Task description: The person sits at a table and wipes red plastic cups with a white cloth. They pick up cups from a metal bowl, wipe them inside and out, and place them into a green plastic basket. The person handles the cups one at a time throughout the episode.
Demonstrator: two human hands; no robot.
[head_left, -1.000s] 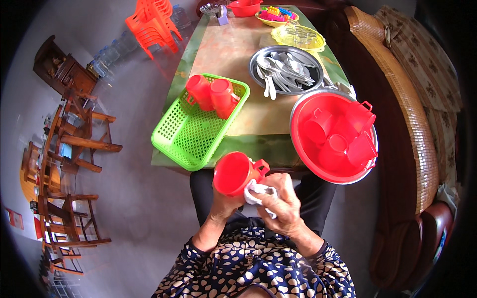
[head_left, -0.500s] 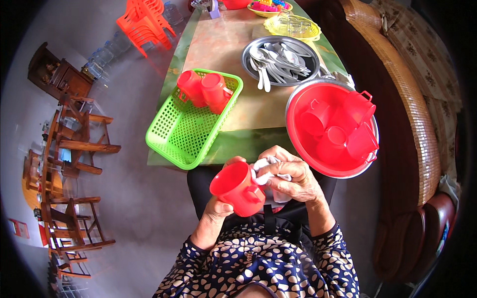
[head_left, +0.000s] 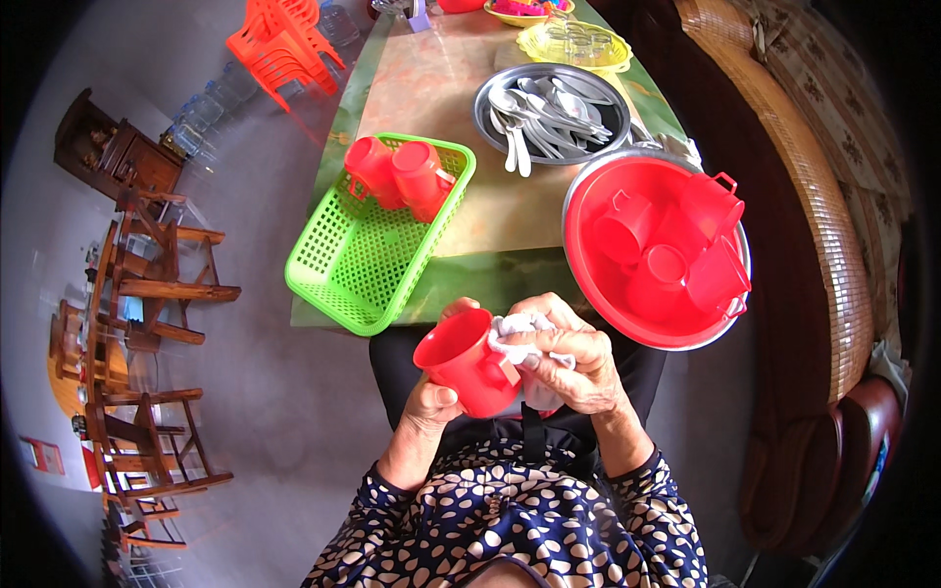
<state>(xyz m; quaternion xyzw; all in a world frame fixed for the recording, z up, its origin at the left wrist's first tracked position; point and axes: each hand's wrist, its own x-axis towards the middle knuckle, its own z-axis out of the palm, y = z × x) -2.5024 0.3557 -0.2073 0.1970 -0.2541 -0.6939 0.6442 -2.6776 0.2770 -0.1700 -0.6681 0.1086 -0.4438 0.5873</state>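
Note:
A red plastic mug (head_left: 469, 367) is tilted in front of my lap, its open mouth facing up and left. My left hand (head_left: 431, 400) grips it from the left, thumb on the near side and fingertips showing behind the rim. Against the mug's right side, by the handle, my right hand (head_left: 580, 365) pinches a white cloth (head_left: 524, 338). Past the table's near edge stands a green plastic basket (head_left: 343, 265) with red mugs (head_left: 417, 176) upside down at its far end. To the right, a red basin (head_left: 598, 284) holds several more red mugs (head_left: 659, 274).
Farther along the marbled table (head_left: 431, 98) are a metal bowl of spoons (head_left: 549, 122), a yellow basket with glasses (head_left: 573, 46) and a purple holder (head_left: 419, 20). A long couch (head_left: 774, 157) lines the right side. Wooden chairs (head_left: 162, 274) and stacked orange chairs (head_left: 279, 49) stand left.
The mug is tipped slightly and raised a little. My right hand has shifted with the cloth along the mug's rim and side. The basket and basin contents look the same.

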